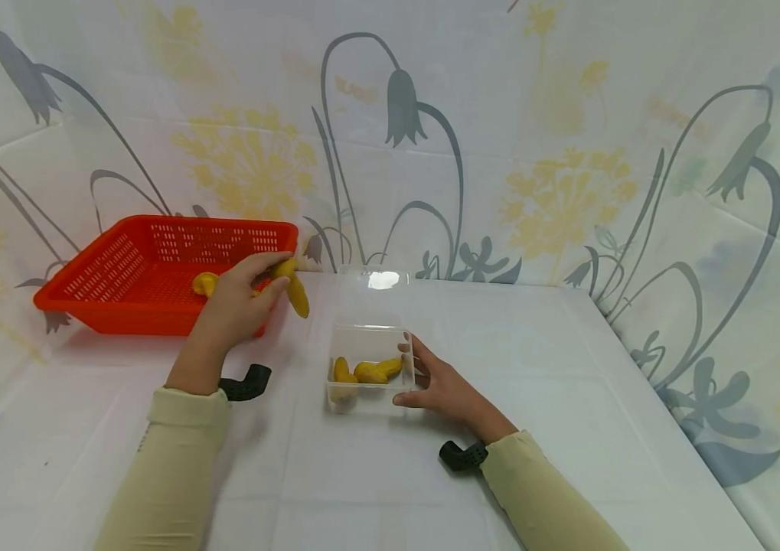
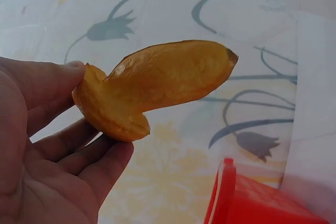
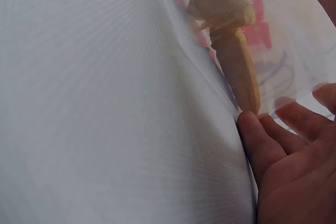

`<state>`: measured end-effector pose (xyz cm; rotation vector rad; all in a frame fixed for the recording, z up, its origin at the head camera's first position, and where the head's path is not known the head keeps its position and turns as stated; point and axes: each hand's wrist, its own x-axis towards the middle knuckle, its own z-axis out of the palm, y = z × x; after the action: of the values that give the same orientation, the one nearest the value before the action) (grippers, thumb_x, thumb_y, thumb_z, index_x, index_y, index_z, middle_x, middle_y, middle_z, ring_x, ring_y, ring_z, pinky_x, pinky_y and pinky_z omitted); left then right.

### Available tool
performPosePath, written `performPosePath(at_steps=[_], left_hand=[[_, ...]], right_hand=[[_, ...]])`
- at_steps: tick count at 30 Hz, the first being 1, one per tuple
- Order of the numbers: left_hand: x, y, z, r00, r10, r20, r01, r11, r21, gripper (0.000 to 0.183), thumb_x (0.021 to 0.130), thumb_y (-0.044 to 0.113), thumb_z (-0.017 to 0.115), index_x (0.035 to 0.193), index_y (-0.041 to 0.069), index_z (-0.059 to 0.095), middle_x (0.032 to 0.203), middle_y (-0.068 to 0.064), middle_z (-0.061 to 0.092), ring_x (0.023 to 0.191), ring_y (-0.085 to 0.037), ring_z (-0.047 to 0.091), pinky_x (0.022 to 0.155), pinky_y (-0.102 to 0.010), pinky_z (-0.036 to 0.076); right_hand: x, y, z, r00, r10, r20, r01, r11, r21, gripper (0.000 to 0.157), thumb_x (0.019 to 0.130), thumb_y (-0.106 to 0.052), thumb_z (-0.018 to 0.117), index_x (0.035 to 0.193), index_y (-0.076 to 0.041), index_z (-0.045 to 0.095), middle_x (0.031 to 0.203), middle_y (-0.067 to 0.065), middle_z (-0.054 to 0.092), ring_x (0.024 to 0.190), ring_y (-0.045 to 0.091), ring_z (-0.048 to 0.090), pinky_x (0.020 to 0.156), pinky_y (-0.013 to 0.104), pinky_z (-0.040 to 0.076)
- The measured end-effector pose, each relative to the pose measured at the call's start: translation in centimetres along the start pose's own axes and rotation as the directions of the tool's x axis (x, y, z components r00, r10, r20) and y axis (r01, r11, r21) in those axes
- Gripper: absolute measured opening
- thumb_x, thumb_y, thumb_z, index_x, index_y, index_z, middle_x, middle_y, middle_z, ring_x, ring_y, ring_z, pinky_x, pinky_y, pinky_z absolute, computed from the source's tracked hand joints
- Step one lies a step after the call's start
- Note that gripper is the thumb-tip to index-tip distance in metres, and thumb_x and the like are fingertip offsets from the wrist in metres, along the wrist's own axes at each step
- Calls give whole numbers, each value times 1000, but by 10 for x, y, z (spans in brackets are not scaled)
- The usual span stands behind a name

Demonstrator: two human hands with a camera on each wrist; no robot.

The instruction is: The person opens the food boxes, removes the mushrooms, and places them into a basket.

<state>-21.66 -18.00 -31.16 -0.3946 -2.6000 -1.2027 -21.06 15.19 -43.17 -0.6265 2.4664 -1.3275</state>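
Observation:
My left hand (image 1: 234, 306) pinches a yellow mushroom-shaped piece (image 2: 173, 77) by its wide end between thumb and fingertips, with its long stem pointing away from the palm. It is held up by the right end of the red basket (image 1: 155, 321). Another yellow piece (image 1: 205, 284) lies inside that basket. On the table, a clear plastic box (image 1: 370, 402) contains several yellow pieces (image 1: 372, 373). My right hand (image 1: 441, 385) holds the box at its right end, thumb toward the front and fingers along the side wall. Through the wall, the pieces (image 3: 236, 66) show close to the fingertips.
Behind the box lies its clear lid (image 1: 372, 295), reflecting light. A flower-patterned cloth (image 1: 472, 138) hangs behind the white table (image 1: 534, 367) and along its right side. Black straps (image 1: 248, 383) stick out at both wrists.

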Motion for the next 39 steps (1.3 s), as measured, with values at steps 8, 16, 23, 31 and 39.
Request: performPosePath(at_steps=[8, 16, 23, 31, 39], left_hand=[[-3, -4, -13, 994, -100, -43, 99, 995, -17, 48, 99, 31, 54, 145, 21, 45, 143, -10, 48, 133, -32, 44, 106, -52, 44], [-5, -10, -22, 985, -100, -142, 94, 995, -44, 48, 99, 30, 53, 145, 20, 45, 146, -9, 47, 134, -30, 45, 104, -50, 45], [-7, -15, -29, 976, -114, -186, 104, 993, -61, 47, 100, 31, 50, 146, 22, 44, 148, -8, 45, 137, -29, 43, 107, -50, 43], [-9, -25, -34, 965, -132, -226, 122, 991, -59, 47, 101, 30, 48, 147, 22, 42, 149, -9, 44, 138, -29, 42, 109, -50, 40], [-10, -34, -36, 951, -150, -270, 141, 989, -51, 46, 102, 28, 46, 147, 21, 42, 149, -9, 44, 137, -30, 43, 110, -50, 39]], right_hand=[[1, 0, 0, 1000, 2, 0, -2, 1000, -6, 110, 78, -30, 81, 157, -26, 5, 158, -1, 31, 146, 25, 30, 114, 44, 35], [0, -1, -1, 1000, -11, 5, 11, 1000, -11, 109, 79, -33, 80, 157, -23, 5, 159, 3, 29, 146, 30, 29, 112, 46, 36], [1, 0, -1, 1000, 1, 8, -1, 1000, -11, 110, 79, -32, 81, 157, -24, 4, 159, 1, 29, 147, 28, 28, 113, 45, 36], [1, 0, -1, 1000, -7, 17, 7, 1000, -6, 108, 80, -30, 79, 157, -24, 4, 159, 3, 28, 147, 30, 28, 113, 46, 35], [1, 0, -1, 1000, -10, 11, 10, 1000, 4, 110, 79, -30, 81, 157, -23, 4, 159, 3, 29, 146, 30, 29, 112, 44, 36]])
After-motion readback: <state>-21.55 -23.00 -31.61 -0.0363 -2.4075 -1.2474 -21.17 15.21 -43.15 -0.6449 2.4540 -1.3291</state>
